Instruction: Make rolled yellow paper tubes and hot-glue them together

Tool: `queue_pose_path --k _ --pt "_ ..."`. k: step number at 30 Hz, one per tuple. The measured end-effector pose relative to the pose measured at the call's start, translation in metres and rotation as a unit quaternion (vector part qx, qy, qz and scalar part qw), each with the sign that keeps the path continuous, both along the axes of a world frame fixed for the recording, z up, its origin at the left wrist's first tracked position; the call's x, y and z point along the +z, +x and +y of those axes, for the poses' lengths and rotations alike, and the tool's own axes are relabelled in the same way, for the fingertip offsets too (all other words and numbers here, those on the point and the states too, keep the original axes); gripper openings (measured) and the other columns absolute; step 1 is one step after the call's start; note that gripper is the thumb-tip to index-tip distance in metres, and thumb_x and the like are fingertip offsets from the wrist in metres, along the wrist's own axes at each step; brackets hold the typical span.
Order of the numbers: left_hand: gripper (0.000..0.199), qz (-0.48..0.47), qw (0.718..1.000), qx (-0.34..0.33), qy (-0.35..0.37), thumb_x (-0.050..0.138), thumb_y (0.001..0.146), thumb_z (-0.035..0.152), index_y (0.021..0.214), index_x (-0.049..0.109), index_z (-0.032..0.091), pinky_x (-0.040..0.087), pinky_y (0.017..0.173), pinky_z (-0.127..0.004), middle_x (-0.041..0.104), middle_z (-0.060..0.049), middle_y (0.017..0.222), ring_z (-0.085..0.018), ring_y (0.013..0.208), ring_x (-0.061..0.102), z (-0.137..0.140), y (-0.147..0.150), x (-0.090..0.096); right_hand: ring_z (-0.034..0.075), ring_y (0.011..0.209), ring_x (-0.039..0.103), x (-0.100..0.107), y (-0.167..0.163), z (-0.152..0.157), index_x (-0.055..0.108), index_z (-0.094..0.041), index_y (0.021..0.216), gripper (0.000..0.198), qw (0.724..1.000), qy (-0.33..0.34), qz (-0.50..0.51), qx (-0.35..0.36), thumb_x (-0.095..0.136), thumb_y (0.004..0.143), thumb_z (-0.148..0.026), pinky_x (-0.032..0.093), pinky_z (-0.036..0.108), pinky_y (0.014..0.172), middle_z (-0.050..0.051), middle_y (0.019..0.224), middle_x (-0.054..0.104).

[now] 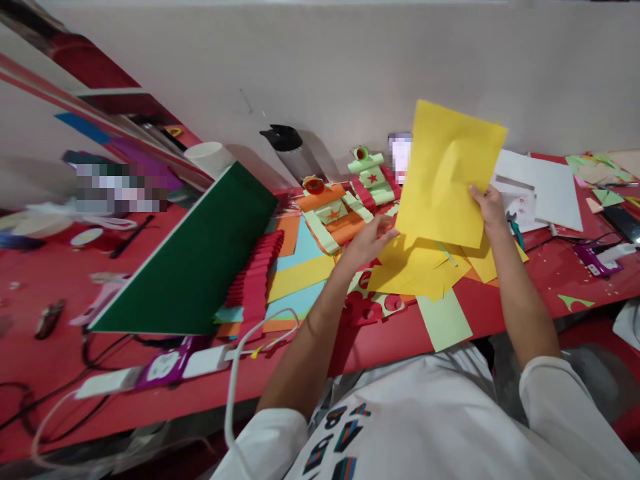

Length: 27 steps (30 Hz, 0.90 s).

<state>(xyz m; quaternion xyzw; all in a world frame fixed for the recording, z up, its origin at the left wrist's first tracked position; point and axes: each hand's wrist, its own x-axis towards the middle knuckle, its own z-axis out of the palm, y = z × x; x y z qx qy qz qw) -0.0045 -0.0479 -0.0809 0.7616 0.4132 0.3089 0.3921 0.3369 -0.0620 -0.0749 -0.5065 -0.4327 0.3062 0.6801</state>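
A large yellow sheet of paper (430,193) is raised above the table, slightly creased in its middle. My right hand (491,208) pinches its right edge, thumb on the near face. My left hand (369,241) is beside the sheet's lower left corner, fingers apart and seemingly not gripping it. Beneath the sheet lie yellow paper pieces (415,270) and a pale green paper strip (444,320). Just beyond my left hand stand an orange and green paper craft (330,212) with a star and a green and red one (374,179).
A green board (190,260) leans at the left beside red pleated paper (257,280). A dark-lidded bottle (295,153) and a phone (400,157) are by the wall. White cables and a purple power strip (167,363) lie along the red table's (200,400) front edge. White boxes (555,193) sit at the right.
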Motion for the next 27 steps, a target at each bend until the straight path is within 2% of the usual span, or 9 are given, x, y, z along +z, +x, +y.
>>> queue_pose_path --k 2,5,7,10,12,14,18,22,27 --pt "0.056 0.125 0.992 0.014 0.033 0.067 0.094 0.049 0.138 0.061 0.016 0.055 0.102 -0.047 0.069 -0.02 0.137 -0.035 0.123 0.068 -0.005 -0.012 -0.006 0.031 0.122 0.073 -0.002 0.022 0.005 0.069 -0.023 0.103 0.06 0.998 0.017 -0.01 -0.056 0.08 0.069 -0.071 0.06 0.049 0.105 0.012 0.118 0.08" --pt "0.067 0.253 0.964 0.016 0.082 0.073 0.091 0.046 0.148 0.057 0.016 0.051 0.106 -0.05 0.068 -0.021 0.136 -0.041 0.131 0.062 -0.017 -0.022 -0.012 0.03 0.126 0.071 -0.007 0.047 0.006 0.068 -0.025 0.105 0.063 0.999 0.011 -0.006 -0.052 0.069 0.072 -0.079 0.061 0.051 0.105 0.012 0.127 0.077" --pt "0.072 0.291 0.952 0.01 0.097 0.075 0.09 0.045 0.152 0.054 0.015 0.05 0.106 -0.049 0.068 -0.021 0.135 -0.042 0.13 0.061 -0.023 -0.023 -0.013 0.03 0.12 0.074 -0.011 0.055 0.004 0.067 -0.025 0.105 0.062 0.998 -0.009 -0.023 -0.05 0.07 0.071 -0.078 0.062 0.052 0.1 0.013 0.125 0.077" --pt "0.076 0.3 0.95 0.002 0.089 0.076 0.089 0.043 0.155 0.053 0.016 0.052 0.102 -0.046 0.068 -0.019 0.133 -0.04 0.127 0.062 -0.025 -0.02 -0.011 0.032 0.108 0.076 -0.017 0.059 -0.001 0.068 -0.021 0.1 0.058 0.992 -0.03 -0.082 -0.095 0.079 0.068 -0.069 0.062 0.054 0.097 0.015 0.114 0.079" --pt "0.072 0.29 0.954 0.007 0.072 0.076 0.088 0.04 0.153 0.055 0.016 0.053 0.1 -0.044 0.068 -0.018 0.133 -0.039 0.125 0.065 -0.023 -0.018 -0.011 0.032 0.107 0.076 -0.018 0.061 -0.004 0.069 -0.02 0.099 0.057 0.985 -0.029 -0.119 -0.124 0.082 0.068 -0.066 0.06 0.056 0.1 0.016 0.111 0.079" --pt "0.061 0.272 0.96 0.022 0.066 0.072 0.089 0.034 0.147 0.063 0.017 0.053 0.097 -0.043 0.07 -0.018 0.133 -0.039 0.121 0.068 -0.021 -0.018 -0.013 0.033 0.108 0.076 -0.016 0.064 -0.006 0.07 -0.019 0.1 0.057 0.982 -0.02 -0.134 -0.134 0.082 0.07 -0.066 0.06 0.057 0.101 0.017 0.112 0.079" --pt "0.039 0.215 0.972 0.052 0.074 0.062 0.093 0.03 0.129 0.075 0.021 0.052 0.094 -0.043 0.077 -0.015 0.126 -0.036 0.112 0.072 -0.016 -0.023 -0.017 0.035 0.112 0.076 -0.009 0.073 -0.007 0.069 -0.022 0.106 0.058 0.988 0.009 -0.098 -0.121 0.08 0.072 -0.068 0.062 0.057 0.096 0.018 0.122 0.078" --pt "0.033 0.108 0.991 0.067 0.051 0.063 0.091 0.039 0.113 0.078 0.019 0.053 0.079 -0.036 0.079 -0.009 0.097 -0.026 0.084 0.071 -0.008 -0.034 -0.016 0.034 0.115 0.075 -0.003 0.082 -0.012 0.068 -0.024 0.111 0.057 0.986 0.05 -0.107 -0.121 0.078 0.077 -0.068 0.062 0.056 0.096 0.016 0.126 0.077" --pt "0.023 -0.076 0.989 0.125 0.019 0.073 0.082 0.04 0.089 0.073 0.018 0.053 0.067 -0.029 0.07 -0.004 0.078 -0.018 0.07 0.064 -0.001 -0.044 -0.006 0.033 0.11 0.076 0.002 0.091 -0.028 0.068 -0.022 0.111 0.044 0.97 0.011 -0.21 -0.122 0.08 0.084 -0.055 0.062 0.056 0.097 0.016 0.117 0.077"
